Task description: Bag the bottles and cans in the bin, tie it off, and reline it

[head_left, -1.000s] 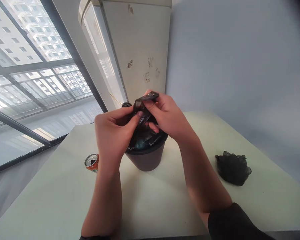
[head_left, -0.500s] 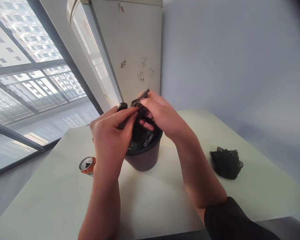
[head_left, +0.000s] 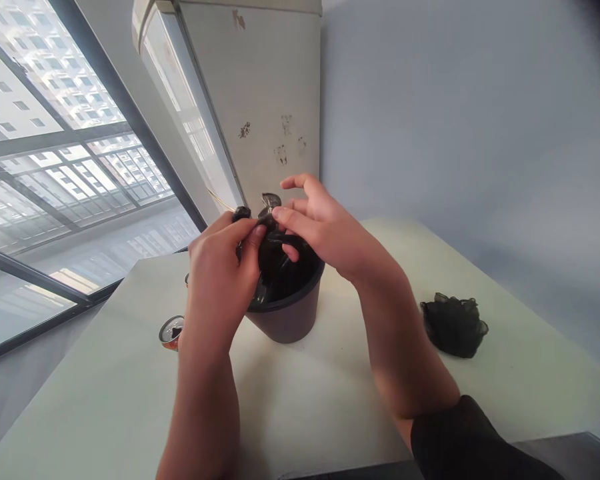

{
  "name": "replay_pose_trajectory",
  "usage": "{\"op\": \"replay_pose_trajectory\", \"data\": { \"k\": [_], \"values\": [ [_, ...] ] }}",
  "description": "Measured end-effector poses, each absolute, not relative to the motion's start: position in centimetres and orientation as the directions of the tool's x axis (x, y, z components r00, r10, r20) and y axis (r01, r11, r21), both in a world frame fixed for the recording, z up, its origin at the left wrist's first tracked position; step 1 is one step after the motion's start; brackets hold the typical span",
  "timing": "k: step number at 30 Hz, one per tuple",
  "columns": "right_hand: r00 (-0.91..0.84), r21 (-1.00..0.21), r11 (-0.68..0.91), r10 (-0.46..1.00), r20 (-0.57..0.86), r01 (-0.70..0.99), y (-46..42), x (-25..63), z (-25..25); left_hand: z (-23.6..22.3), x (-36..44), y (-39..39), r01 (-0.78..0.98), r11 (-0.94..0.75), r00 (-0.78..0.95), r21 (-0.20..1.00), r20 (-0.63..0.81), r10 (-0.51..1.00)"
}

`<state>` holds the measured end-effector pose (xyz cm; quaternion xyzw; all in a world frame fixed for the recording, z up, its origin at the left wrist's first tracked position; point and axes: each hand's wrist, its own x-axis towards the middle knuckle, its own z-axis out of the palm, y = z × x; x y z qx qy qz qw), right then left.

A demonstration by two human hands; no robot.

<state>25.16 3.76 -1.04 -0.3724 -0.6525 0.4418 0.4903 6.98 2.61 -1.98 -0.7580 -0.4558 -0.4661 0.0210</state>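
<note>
A black plastic bag (head_left: 280,270) lines a dark trash bin (head_left: 285,323), its upper part gathered and twisted above the rim. My left hand (head_left: 223,260) pinches the twisted plastic between thumb and forefinger. On the other side, my right hand (head_left: 315,217) has its thumb against the same twist, with one finger raised off it. A dark strand of the bag runs across the lower fingers of that hand, which are partly hidden behind it. Beside my left wrist stands an opened drink can (head_left: 171,332), partly covered by the arm.
A crumpled black plastic bag (head_left: 455,325) lies on the right of the pale table (head_left: 325,407). Behind the bin stands a white refrigerator (head_left: 275,80). Glass windows (head_left: 55,153) are on the left, a plain wall (head_left: 455,133) on the right. Another can's edge (head_left: 187,280) peeks out behind my left hand.
The bag's loose top has been drawn into a narrower twist between my hands. My right hand's fingers have spread and its forefinger has lifted. The view has shifted slightly right.
</note>
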Motion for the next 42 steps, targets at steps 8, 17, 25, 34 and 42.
{"op": "replay_pose_trajectory", "data": {
  "k": [8, 17, 25, 34, 42],
  "values": [
    [-0.212, -0.897, 0.434, 0.887, 0.409, 0.082, 2.6, 25.6, -0.3, -1.9, 6.9, 2.5, 0.639, -0.601, 0.092, 0.479, 0.729, 0.678],
    [-0.236, -0.826, 0.544, 0.831, 0.504, 0.151, 2.3, 26.2, 0.2, -0.9, 6.7, 1.4, 0.488, -0.562, 0.237, 0.668, 0.519, 0.821],
    [-0.371, -0.68, 0.666, 0.741, 0.56, 0.306, 2.5, 25.7, -0.3, -1.0, 5.7, 1.7, 0.204, -0.39, 0.164, 0.898, 0.361, 0.918],
    [-0.326, -0.655, 0.68, 0.733, 0.597, 0.329, 3.0, 25.1, -0.3, -1.3, 5.3, 1.6, 0.302, -0.5, -0.057, 0.812, 0.539, 0.841],
    [-0.236, -0.729, 0.496, 0.868, 0.437, 0.472, 3.9, 27.0, -0.6, -2.3, 2.2, 3.4, 0.553, -0.508, -0.195, 0.66, 0.695, 0.692]
  ]
}}
